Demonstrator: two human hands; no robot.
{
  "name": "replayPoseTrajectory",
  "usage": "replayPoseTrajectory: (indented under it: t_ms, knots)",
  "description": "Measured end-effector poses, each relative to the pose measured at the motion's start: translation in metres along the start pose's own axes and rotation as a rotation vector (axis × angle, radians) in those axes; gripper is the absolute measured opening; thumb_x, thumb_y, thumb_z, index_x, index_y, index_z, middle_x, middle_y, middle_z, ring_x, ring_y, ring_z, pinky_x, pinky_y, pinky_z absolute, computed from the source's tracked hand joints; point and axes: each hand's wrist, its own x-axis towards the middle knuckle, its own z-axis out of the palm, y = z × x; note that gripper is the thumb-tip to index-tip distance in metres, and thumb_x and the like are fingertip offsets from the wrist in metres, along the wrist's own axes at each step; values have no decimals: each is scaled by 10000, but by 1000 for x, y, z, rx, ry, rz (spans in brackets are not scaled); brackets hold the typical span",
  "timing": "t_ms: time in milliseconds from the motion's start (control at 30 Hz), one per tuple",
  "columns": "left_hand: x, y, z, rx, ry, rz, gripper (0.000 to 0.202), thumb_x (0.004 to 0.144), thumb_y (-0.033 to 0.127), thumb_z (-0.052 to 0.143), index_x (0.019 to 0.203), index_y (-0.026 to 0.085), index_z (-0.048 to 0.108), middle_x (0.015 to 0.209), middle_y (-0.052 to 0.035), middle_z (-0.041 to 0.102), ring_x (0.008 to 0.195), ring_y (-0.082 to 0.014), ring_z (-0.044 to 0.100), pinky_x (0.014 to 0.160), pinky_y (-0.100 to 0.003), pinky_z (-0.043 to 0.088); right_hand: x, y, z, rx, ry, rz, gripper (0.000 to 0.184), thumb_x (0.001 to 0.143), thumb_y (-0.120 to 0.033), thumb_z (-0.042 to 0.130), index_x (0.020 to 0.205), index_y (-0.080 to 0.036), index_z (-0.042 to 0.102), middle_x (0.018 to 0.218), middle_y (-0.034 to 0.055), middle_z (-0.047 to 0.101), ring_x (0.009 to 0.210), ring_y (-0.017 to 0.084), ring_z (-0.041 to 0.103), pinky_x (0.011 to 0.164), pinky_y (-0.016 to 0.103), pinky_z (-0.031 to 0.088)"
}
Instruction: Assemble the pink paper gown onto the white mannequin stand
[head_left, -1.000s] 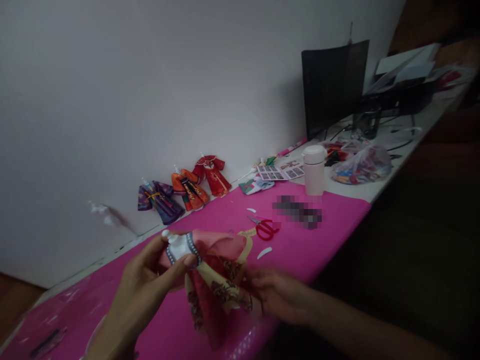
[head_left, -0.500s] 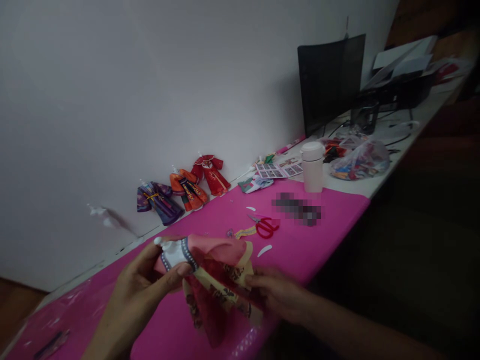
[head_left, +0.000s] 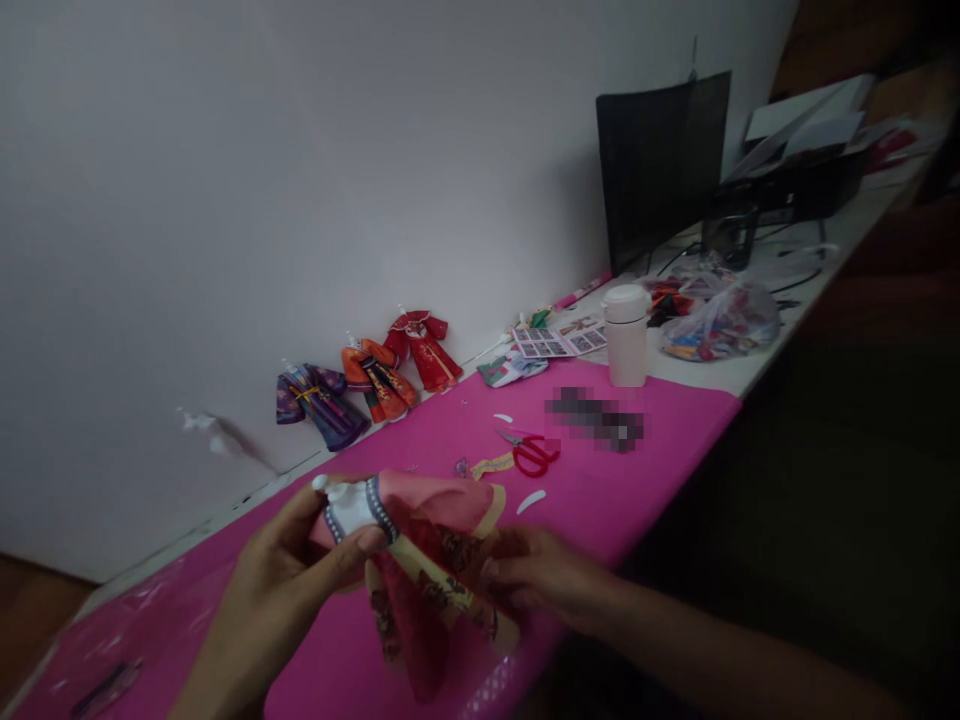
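My left hand (head_left: 300, 565) is wrapped round the upper part of a small doll robe (head_left: 431, 500), thumb across its chest. Pink and red cloth with cream floral borders makes up the robe, and a white chest piece with a beaded grey trim and a small white neck knob shows at its top. It lies tilted in the air over the pink mat, skirt toward the lower right. My right hand (head_left: 544, 580) has its fingers closed at the robe's right edge, against the floral border; the fingertips are partly hidden by cloth.
On the pink mat (head_left: 660, 440) lie red-handled scissors (head_left: 531, 455), white curved slips (head_left: 531, 501) and a yellow strip (head_left: 491, 466). Purple (head_left: 322, 405), orange (head_left: 379, 380) and red (head_left: 424, 350) doll robes lean on the wall. A white bottle (head_left: 626, 340), plastic bag (head_left: 724, 325) and monitor (head_left: 664, 170) stand beyond.
My right hand has shifted slightly left along the robe's border, its fingers now tucked further in by the cloth. My left hand keeps its hold.
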Motion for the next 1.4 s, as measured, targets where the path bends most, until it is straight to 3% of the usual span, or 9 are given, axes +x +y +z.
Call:
replayPoseTrajectory:
  t_ms: [267, 433, 600, 767, 900, 1000, 1133, 1300, 1400]
  knots:
    - [0, -3, 0, -18, 6, 6, 464, 649, 454, 826, 1004, 206, 660, 768, 21, 717, 589, -114, 622, 517, -160, 514, 3, -5, 4, 89, 23, -69, 140, 612, -188, 693, 729, -119, 724, 705, 35, 702, 629, 132, 614, 660, 260, 442]
    - [2, -4, 2, 10, 17, 66, 408, 643, 432, 824, 932, 194, 662, 605, 58, 621, 462, -87, 534, 426, -157, 449, -8, -9, 6, 340, -59, -76, 308, 716, -291, 606, 975, -160, 707, 933, 58, 743, 883, 203, 674, 864, 325, 471]
    - [0, 0, 6, -6, 37, 57, 383, 646, 390, 824, 935, 199, 660, 684, 48, 641, 503, -77, 522, 440, -149, 442, -18, -3, 2, 535, -160, -11, 305, 752, -247, 682, 1041, -152, 667, 1019, 68, 738, 1029, 209, 661, 973, 315, 426]
    - [0, -2, 6, -26, 36, 41, 401, 618, 384, 832, 916, 190, 646, 658, 45, 628, 477, -79, 502, 426, -164, 427, -24, 3, -1, 570, -110, 99, 285, 737, -242, 729, 988, -115, 682, 893, 80, 756, 875, 200, 703, 909, 319, 470]
    - [0, -3, 6, -26, 19, 56, 399, 646, 392, 823, 937, 190, 639, 696, 44, 614, 524, -86, 514, 457, -168, 446, -30, 2, -3, 609, -31, 57, 244, 769, -224, 709, 985, -112, 685, 928, 69, 758, 847, 155, 701, 894, 271, 478]
    - [1, -3, 7, -20, -1, 80, 393, 679, 397, 813, 968, 192, 643, 756, 34, 620, 618, -104, 554, 525, -169, 475, -37, 3, -8, 555, -14, -55, 371, 698, -216, 765, 1049, -165, 657, 1051, 65, 739, 985, 184, 678, 933, 313, 464]
    - [2, -3, 8, -19, 7, 77, 414, 698, 423, 801, 1000, 192, 637, 806, 20, 634, 671, -121, 578, 561, -177, 482, -33, 8, -19, 274, 116, -173, 661, 505, -120, 834, 1114, -236, 606, 1013, 32, 708, 941, 208, 671, 847, 340, 483]
    - [0, -5, 12, -44, -22, 43, 471, 689, 440, 801, 1067, 228, 616, 840, 12, 656, 672, -153, 618, 560, -215, 511, -6, 8, -32, -289, 263, -319, 474, 573, -249, 796, 1010, -191, 622, 972, 67, 677, 861, 225, 650, 773, 369, 505]
    - [-2, -3, 15, -45, -31, 24, 475, 696, 461, 788, 1072, 233, 610, 809, 16, 642, 602, -145, 601, 515, -223, 494, 8, 5, -32, -453, 298, -379, 366, 626, -288, 752, 958, -186, 635, 974, 79, 673, 849, 235, 630, 777, 391, 495]
